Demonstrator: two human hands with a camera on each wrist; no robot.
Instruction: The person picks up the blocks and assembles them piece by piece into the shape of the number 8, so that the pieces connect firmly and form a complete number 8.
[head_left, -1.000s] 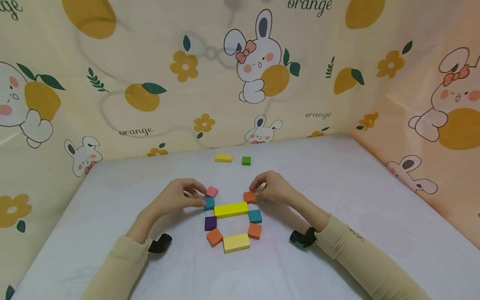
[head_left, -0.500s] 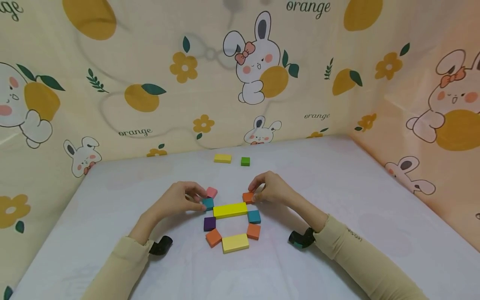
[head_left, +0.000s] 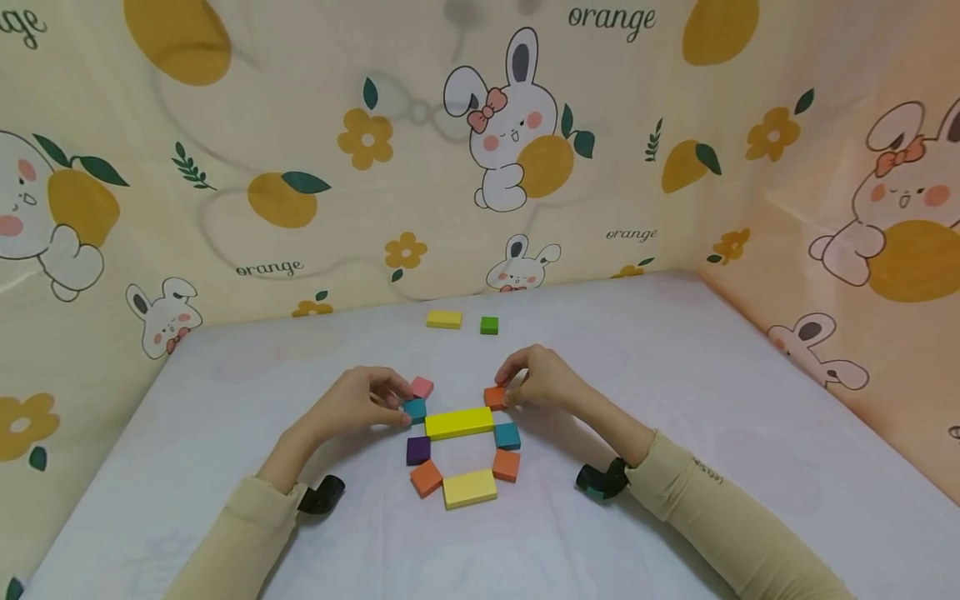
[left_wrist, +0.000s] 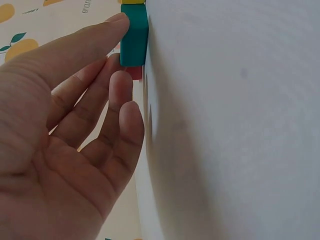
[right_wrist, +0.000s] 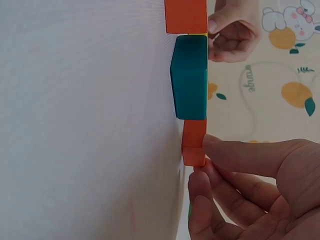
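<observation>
In the head view, my left hand (head_left: 351, 405) pinches a teal block (head_left: 415, 411) at the left end of a long yellow block (head_left: 459, 423). Its thumb lies on the teal block in the left wrist view, and the fingertips reach its far side beside a pink block (head_left: 423, 387). On the other end, my right hand (head_left: 547, 380) pinches an orange block (head_left: 493, 397) between thumb and index finger. The right wrist view shows that orange block (right_wrist: 194, 142) low on the table, past a second teal block (right_wrist: 191, 77). Its far face is hidden by the fingers.
Below the long block, a purple block (head_left: 418, 451), two orange blocks (head_left: 427, 479) and a pale yellow block (head_left: 470, 489) complete a ring with the second teal one. Farther back lie a yellow block (head_left: 444, 320) and a green block (head_left: 489, 326). A printed cloth (head_left: 360, 200) hangs behind.
The whole scene shifts slightly down and left as the head camera moves. Both hands stay at the same blocks, and the blocks keep nearly the same arrangement.
</observation>
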